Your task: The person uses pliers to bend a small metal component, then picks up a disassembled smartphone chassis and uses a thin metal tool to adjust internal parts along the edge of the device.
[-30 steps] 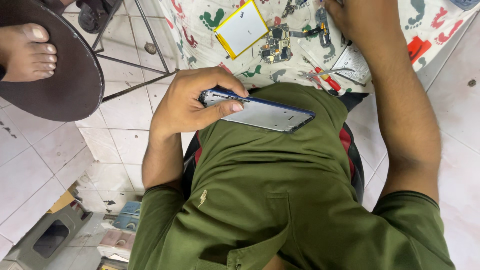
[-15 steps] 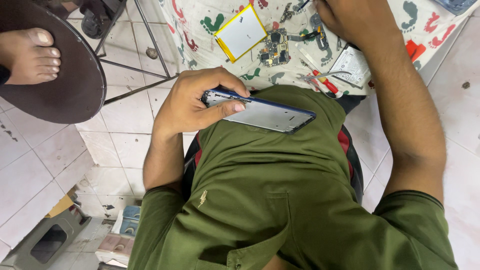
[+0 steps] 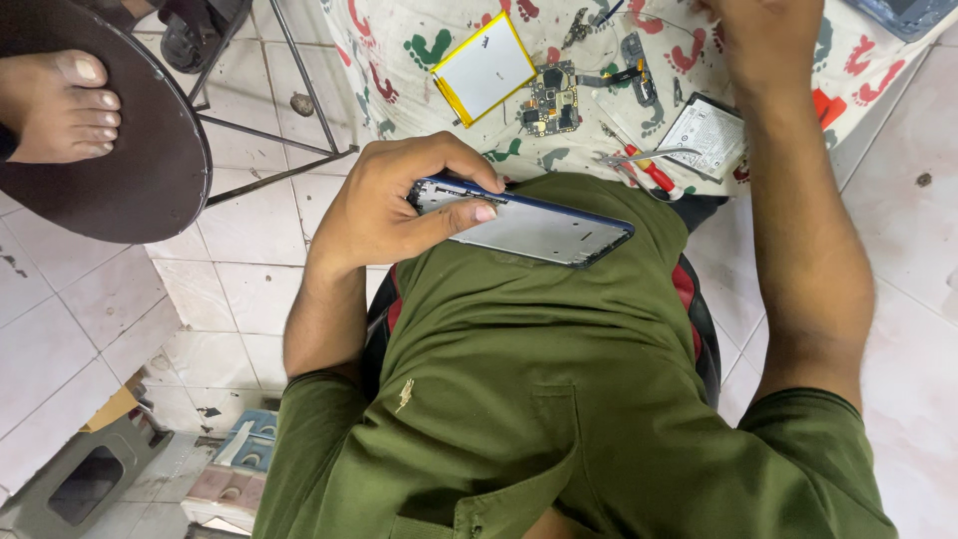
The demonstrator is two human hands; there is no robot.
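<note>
1. At left, the left hand [image 3: 384,205] pinches one end of a blue-edged phone frame [image 3: 529,225], which rests against the green shirt [image 3: 519,399]; thin, light and stiff, probably easily bent, it is best held by its edges.
2. On the patterned surface [image 3: 399,30] lie a yellow-edged battery [image 3: 484,68] and a circuit board [image 3: 554,100].
3. At right, the right hand [image 3: 758,35] reaches over the surface; its grip cannot be told.

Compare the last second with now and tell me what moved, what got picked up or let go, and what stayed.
The right hand has reached farther up over the patterned cloth, its fingers now past the picture's top edge. Nothing was picked up or let go. The left hand still grips the blue-rimmed phone frame against the green shirt. The yellow-edged battery, circuit board and red-handled tool lie as before.
</note>
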